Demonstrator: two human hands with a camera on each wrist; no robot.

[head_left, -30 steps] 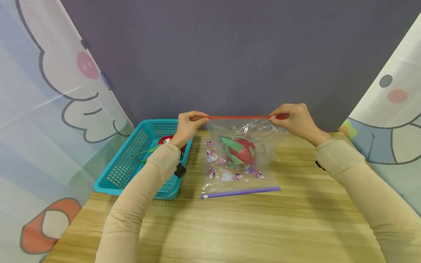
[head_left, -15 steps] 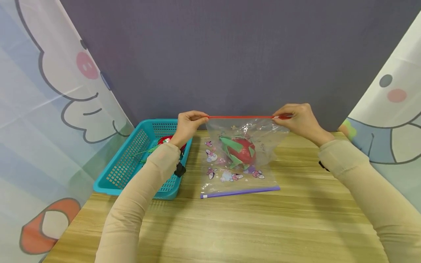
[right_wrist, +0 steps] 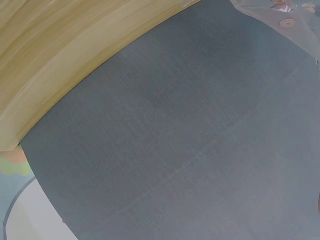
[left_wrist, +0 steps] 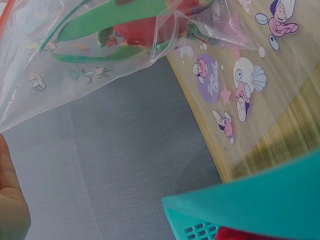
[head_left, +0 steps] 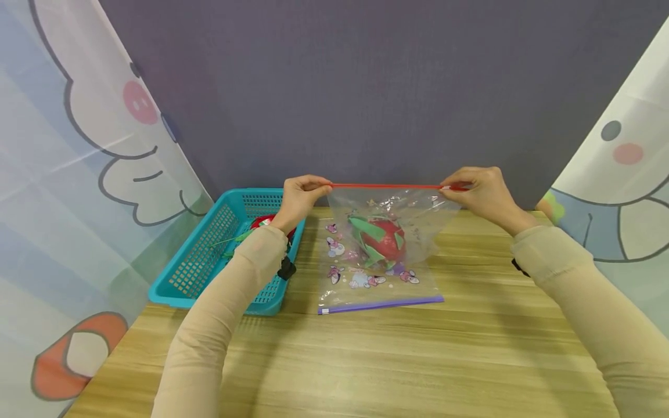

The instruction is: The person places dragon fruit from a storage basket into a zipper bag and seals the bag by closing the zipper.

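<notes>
Zip bag [head_left: 384, 232], clear with a red zip strip [head_left: 387, 186] along its top edge, is hanging upright above the wooden table [head_left: 366, 360], its lower end resting on the surface. A red and green dragon fruit [head_left: 380, 239] is sitting inside, low in the bag. The left hand [head_left: 300, 197] is pinching the left end of the strip with curled fingers; the right hand [head_left: 478, 191] is pinching the right end the same way, and the strip is running taut and level between them. A second bag with cartoon prints and a purple zip edge [head_left: 381, 305] is lying flat underneath, its purple edge facing the person. Just left, a teal basket [head_left: 209, 261] is standing with its right wall near the flat bag's left edge; a red item with green leaves [head_left: 261, 223] is lying in it, partly hidden by the left forearm. The grey backdrop [head_left: 366, 87] is rising close behind the hands. In front of the purple edge, bare table is stretching toward the near rim.
</notes>
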